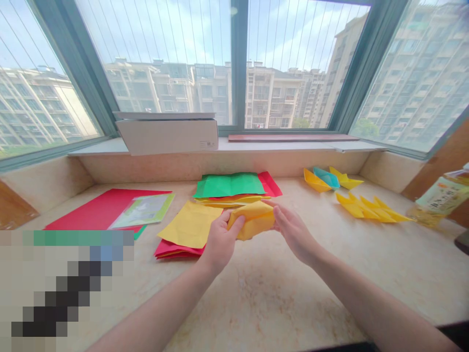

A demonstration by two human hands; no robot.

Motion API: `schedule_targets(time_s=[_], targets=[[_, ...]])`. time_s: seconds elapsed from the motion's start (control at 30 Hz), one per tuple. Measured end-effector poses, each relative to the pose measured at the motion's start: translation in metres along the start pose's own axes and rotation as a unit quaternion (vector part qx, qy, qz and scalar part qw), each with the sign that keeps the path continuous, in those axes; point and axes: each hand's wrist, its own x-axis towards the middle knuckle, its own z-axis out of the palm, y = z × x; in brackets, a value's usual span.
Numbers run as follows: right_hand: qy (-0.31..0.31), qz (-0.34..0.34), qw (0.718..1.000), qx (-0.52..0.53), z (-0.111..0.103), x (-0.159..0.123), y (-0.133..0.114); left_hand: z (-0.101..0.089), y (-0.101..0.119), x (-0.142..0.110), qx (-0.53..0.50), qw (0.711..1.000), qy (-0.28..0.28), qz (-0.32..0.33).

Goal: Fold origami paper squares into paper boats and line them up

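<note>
Between my two hands is a folded piece of yellow paper (254, 220), held up above the counter. My left hand (224, 239) grips its left end, with the thumb pressed on the near face. At its right end, the fingers of my right hand (293, 230) pinch the edge. Left of and below the held paper lies a stack of yellow sheets (192, 225) with red sheets (176, 251) under it. Just behind it rests a pile with a creased green sheet (230, 186) on top, and red and yellow paper beneath.
Folded yellow paper boats (370, 209) and a blue paper boat (326, 178) sit at the right. A bottle (443, 195) stands at the far right. Red paper (106, 208) and a clear packet (142, 211) lie left. A white box (168, 136) is on the sill.
</note>
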Motion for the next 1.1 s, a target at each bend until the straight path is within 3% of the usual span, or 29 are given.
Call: schedule_targets(time_s=[0.13, 0.27, 0.53, 0.63, 0.8, 1.1], targets=[[0.041, 0.005, 0.997, -0.058, 0.000, 0.003, 0.006, 0.003, -0.004, -0.003, 0.039, 0.999, -0.018, 0.027], [0.068, -0.005, 0.993, -0.092, -0.005, 0.005, 0.006, 0.008, -0.002, -0.008, 0.015, 0.998, -0.059, -0.010], [0.018, -0.032, 0.988, -0.151, -0.006, 0.004, 0.003, 0.003, 0.004, -0.007, 0.047, 0.986, -0.156, -0.036], [0.008, -0.024, 0.992, -0.126, -0.006, 0.005, 0.006, 0.003, -0.002, -0.005, 0.068, 0.982, -0.174, -0.035], [0.049, -0.023, 0.996, -0.067, -0.005, 0.005, 0.007, 0.004, -0.006, -0.008, 0.056, 0.981, -0.185, -0.029], [0.061, -0.043, 0.995, -0.063, -0.003, 0.003, 0.007, 0.008, 0.000, -0.013, 0.031, 0.971, -0.227, -0.071]])
